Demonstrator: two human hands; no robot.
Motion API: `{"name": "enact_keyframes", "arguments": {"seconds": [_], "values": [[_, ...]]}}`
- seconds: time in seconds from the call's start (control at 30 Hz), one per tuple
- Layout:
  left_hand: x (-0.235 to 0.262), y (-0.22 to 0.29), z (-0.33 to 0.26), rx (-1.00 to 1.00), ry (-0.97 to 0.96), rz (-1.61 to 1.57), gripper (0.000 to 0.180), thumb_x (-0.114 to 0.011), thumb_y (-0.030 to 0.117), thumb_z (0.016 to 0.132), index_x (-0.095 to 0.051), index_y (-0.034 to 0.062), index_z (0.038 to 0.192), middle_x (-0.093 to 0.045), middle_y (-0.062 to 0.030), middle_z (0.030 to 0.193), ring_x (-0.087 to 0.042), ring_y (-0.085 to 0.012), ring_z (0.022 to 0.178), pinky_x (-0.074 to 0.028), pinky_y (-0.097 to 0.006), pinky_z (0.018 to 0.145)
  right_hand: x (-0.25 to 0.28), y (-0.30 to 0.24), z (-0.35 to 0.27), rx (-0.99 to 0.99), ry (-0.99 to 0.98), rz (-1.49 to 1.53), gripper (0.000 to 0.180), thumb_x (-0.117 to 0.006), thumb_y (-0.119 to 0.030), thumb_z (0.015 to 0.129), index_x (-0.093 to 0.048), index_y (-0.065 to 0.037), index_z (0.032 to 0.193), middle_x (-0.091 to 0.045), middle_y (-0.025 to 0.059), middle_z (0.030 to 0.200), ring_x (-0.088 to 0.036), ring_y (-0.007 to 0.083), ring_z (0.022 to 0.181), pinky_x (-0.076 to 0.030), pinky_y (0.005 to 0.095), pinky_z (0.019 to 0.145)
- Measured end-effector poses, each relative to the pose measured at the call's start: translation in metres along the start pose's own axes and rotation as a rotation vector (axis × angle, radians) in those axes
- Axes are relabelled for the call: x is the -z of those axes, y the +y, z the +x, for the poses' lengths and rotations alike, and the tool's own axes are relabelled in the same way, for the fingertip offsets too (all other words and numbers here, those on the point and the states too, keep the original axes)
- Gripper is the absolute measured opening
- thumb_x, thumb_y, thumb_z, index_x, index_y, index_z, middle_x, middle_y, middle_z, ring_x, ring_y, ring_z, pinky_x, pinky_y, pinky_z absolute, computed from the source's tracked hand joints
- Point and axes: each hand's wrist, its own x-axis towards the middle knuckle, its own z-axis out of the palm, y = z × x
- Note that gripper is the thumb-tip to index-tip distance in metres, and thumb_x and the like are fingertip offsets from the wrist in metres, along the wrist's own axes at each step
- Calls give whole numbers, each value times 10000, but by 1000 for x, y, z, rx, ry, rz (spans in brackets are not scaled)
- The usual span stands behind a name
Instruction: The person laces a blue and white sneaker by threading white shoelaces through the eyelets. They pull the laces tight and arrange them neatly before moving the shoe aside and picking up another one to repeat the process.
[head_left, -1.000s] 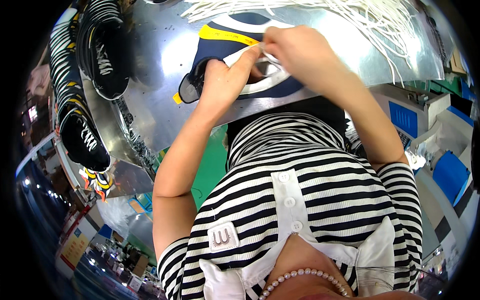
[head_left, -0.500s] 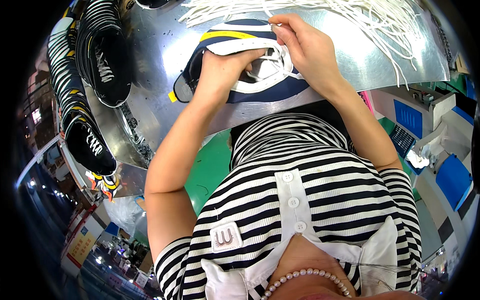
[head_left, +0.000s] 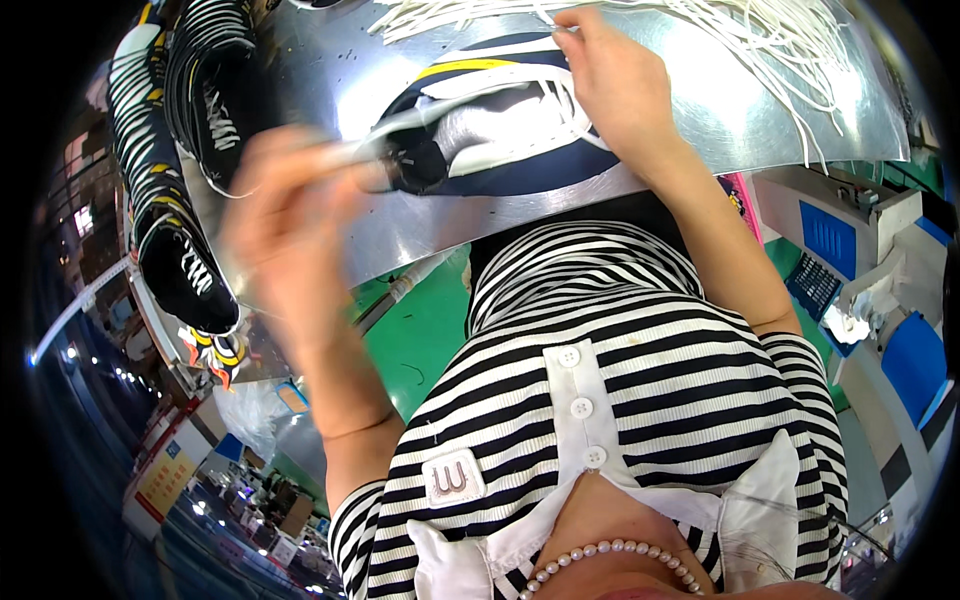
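Observation:
A navy shoe (head_left: pixel 520 178) with white and yellow stripes lies on its side across the metal table. White lace strands cross its opening, and the dark heel lining shows at its left end. My left hand (head_left: pixel 295 225) is left of the shoe, smeared by motion. A blurred white shoelace (head_left: pixel 405 128) stretches between that hand and the shoe's opening, so the fingers appear closed on it. At the shoe's far right side, my right hand (head_left: pixel 622 85) is closed in a pinch. A thin white lace end touches its fingertips; how the fingers grip it is partly hidden.
A bundle of loose white laces (head_left: pixel 760 50) spreads over the far right of the metal table (head_left: pixel 330 65). Along the left edge stands a row of black shoes (head_left: pixel 190 270) with white laces. The table's near edge runs just in front of my body.
My left hand has come out of the shoe's opening and swung left toward me, drawing a lace with it. My right hand has shifted slightly away from me, still pinched.

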Motion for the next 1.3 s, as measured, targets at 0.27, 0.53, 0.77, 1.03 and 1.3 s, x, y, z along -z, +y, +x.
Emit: {"name": "enact_keyframes", "arguments": {"seconds": [0.27, 0.53, 0.77, 1.03, 1.3], "values": [[-91, -41, -16, -250, -105, 399, 200, -812, 106, 731, -676, 36, 861, -637, -88, 957, -597, -260, 848, -488, -339, 757, 24, -1, -6, -122, -58, 699, 193, -575, -132, 975, -598, -1, 1115, -667, 65, 813, -621, 116, 670, -484, 246, 618], [-88, -41, -5, -114, -153, 422, 352, -837, 234, 753, -630, 1, 917, -682, -116, 844, -626, -244, 692, -495, -347, 647, 54, -22, -59, -132, -384, 544, 188, -586, -160, 970, -546, -43, 1111, -701, 104, 803, -695, 234, 716, -516, 313, 646], [-86, -43, -4, -68, -214, 406, 313, -810, 230, 765, -615, 21, 894, -674, -120, 805, -653, -304, 678, -506, -379, 602, 49, -22, -51, -150, -455, 467, 181, -592, -142, 958, -527, -13, 1067, -698, 127, 793, -692, 287, 720, -515, 362, 645], [-85, -53, -15, -242, -228, 320, 219, -805, 153, 792, -651, 21, 877, -682, -102, 776, -647, -231, 625, -496, -303, 580, 12, -31, -41, -32, -436, 327, 225, -599, -160, 933, -491, 2, 1047, -650, 171, 730, -646, 381, 682, -494, 450, 631], [-81, -65, -32, -488, -96, 318, 401, -837, 99, 753, -542, 43, 1019, -617, -88, 784, -582, -249, 612, -454, -325, 541, 80, -32, -23, 26, -489, 265, 151, -656, -143, 856, -629, -92, 995, -666, 101, 756, -659, 288, 687, -505, 373, 630]]}}
